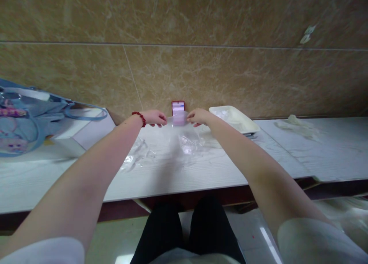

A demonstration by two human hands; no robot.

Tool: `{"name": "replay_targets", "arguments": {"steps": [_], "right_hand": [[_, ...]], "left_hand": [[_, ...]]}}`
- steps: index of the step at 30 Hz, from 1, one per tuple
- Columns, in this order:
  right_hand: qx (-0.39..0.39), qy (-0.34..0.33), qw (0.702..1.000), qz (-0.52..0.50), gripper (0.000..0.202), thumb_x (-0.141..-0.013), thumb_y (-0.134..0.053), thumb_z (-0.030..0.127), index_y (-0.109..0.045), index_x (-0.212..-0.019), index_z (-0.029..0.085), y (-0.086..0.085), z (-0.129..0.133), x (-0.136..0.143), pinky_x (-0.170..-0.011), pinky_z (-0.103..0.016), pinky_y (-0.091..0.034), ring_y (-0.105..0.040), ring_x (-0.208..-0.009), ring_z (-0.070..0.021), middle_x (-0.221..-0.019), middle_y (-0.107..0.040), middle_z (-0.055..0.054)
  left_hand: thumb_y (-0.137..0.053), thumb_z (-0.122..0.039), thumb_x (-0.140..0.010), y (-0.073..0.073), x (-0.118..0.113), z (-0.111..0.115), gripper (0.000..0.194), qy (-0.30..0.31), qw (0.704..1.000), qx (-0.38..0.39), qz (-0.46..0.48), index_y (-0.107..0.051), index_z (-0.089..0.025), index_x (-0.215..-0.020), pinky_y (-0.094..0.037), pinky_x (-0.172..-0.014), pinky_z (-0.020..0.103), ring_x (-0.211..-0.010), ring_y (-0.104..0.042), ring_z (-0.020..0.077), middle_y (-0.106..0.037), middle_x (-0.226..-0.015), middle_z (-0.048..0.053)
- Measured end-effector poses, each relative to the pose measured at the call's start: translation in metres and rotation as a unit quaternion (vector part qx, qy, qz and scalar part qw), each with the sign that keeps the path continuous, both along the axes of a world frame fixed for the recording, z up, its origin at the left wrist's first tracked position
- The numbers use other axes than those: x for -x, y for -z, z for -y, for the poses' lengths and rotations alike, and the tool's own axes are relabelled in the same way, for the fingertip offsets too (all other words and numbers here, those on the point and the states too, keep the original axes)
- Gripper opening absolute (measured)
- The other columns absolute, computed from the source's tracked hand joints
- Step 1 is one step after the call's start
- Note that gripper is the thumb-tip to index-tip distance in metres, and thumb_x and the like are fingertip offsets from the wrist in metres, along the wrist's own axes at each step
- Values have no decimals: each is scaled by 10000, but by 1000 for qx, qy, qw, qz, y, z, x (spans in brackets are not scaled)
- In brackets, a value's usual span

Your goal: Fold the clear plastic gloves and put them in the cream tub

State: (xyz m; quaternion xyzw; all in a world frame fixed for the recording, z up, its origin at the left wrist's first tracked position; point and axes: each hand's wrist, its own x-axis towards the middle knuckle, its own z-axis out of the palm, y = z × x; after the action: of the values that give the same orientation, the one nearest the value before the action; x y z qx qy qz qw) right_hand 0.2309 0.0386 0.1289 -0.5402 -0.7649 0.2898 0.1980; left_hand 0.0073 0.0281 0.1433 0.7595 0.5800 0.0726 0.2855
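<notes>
My left hand [155,118] and right hand [199,116] look pinched on opposite edges of clear plastic film [174,127], above the surface [207,172], near the phone [178,107]. Uneven pull could tear it; slick edges could slip my grip.

I had one view, head-worn, facing forward and down over both near forearms [238,150] onto the tabletop [209,172], the wall [201,76] on the far side.

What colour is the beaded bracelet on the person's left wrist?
Red; the beaded bracelet shows best in the head view.
</notes>
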Motion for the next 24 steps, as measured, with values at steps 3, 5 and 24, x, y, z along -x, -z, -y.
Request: {"name": "replay_targets", "arguments": {"steps": [3, 5, 24], "right_hand": [[-30, 28, 997, 65, 128, -674, -610, 169, -674, -783, 145, -2, -21, 3, -608, -280, -485, -589, -631, -150, -696, -630, -48], [-69, 35, 990, 117, 101, -663, -614, 158, -681, -738, 149, -7, -33, 4, -679, -290, -464, -594, -698, -171, -679, -632, -44], [-266, -43, 963, 4, 165, -739, -464, 149, -608, -817, 161, 83, 23, -18, -864, -286, -359, -510, -942, -141, -928, -607, -46]], "left_hand": [[-578, -302, -579, 4, -6, -17, 150, -72, 994, -32, 71, -550, -195, -681, -421, -498, 217, -698, -585, 163, -614, -704, 24], [-566, -265, -610, 1, -13, -28, 106, -115, 983, -62, 130, -514, -188, -661, -444, -521, 233, -690, -580, 155, -596, -690, 26], [-448, -353, -734, 55, -19, 74, 201, 28, 945, -307, 107, -572, -198, -765, -408, -786, 297, -816, -538, 173, -598, -822, 44]]}}
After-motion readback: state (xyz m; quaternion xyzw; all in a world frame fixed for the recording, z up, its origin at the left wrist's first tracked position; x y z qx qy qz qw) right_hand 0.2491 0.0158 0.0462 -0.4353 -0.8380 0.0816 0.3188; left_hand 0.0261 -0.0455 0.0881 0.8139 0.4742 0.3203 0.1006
